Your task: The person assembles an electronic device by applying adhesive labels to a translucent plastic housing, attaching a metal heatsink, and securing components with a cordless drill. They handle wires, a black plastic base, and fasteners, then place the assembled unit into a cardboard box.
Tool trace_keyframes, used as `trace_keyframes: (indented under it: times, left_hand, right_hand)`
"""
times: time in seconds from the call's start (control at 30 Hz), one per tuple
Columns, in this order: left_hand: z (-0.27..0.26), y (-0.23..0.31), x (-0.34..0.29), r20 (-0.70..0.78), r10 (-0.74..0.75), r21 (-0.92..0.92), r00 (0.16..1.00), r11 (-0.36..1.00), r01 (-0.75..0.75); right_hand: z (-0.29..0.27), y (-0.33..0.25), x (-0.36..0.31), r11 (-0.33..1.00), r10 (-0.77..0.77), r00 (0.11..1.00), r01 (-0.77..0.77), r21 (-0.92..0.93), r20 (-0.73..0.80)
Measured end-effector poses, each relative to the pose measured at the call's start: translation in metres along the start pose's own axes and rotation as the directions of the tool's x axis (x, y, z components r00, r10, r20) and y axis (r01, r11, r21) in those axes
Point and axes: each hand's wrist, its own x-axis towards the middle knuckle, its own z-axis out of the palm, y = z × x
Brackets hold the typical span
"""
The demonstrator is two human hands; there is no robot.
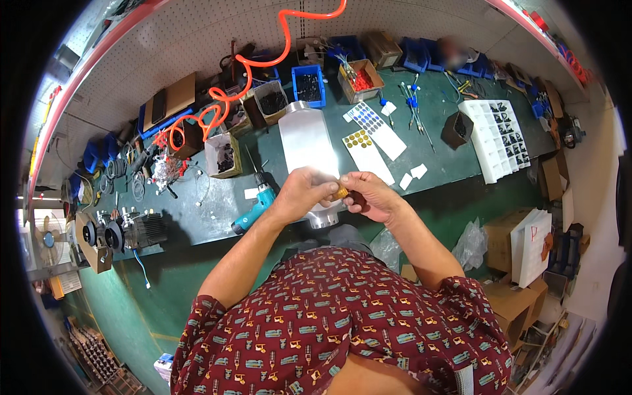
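Note:
My left hand (301, 195) and my right hand (372, 195) meet over the near end of a shiny metal housing (307, 139) with a round neck at each end. Between their fingertips is a small gold sticker (342, 191), pinched from both sides; fingers partly hide it. Its colour matches the round gold stickers on a white sheet (370, 163) lying to the right of the housing. A second sheet (388, 139) with blue and grey round stickers lies just beyond. Left of my left hand, a teal power drill (255, 209) rests on the bench.
The green bench (428, 151) holds a blue bin (308, 85) of black parts, a box of red parts (361, 78) and a white tray (494, 140) of black pieces. An orange coiled hose (247, 62) hangs over the back. Motors (141, 230) stand at the left edge.

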Motion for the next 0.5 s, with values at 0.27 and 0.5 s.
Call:
trace_keyframes:
  times: [0.27, 0.5]
  left_hand:
    - [-0.009, -0.003, -0.02, 0.084, 0.032, -0.051, 0.996, 0.998, -0.028]
    - [-0.011, 0.001, -0.028, 0.101, 0.073, -0.076, 0.992, 0.995, -0.065]
  right_hand:
    - [0.012, 0.021, -0.01, 0.997, -0.039, 0.99, 0.029, 0.076, 0.133]
    - [0.025, 0.022, -0.014, 0.999, -0.037, 0.995, 0.037, -0.002, 0.091]
